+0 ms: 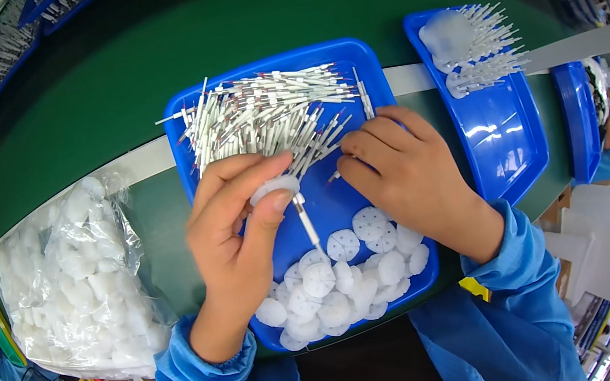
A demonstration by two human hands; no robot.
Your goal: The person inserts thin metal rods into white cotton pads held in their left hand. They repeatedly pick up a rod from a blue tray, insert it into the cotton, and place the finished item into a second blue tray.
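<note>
Blue sleeves frame the left hand (pixel 234 227) pinching a white disc (pixel 273 189) threaded on a thin rod (pixel 308 225) over the blue tray (pixel 324 203), while the right hand (pixel 400 174), fingers curled together, reaches the rod pile (pixel 267 111); a loosened pinch could drop the disc among the loose discs (pixel 342 286).

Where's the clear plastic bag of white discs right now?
In the head view, the clear plastic bag of white discs lies on the green table at the person's left, beside the left hand and the blue tray.
</note>
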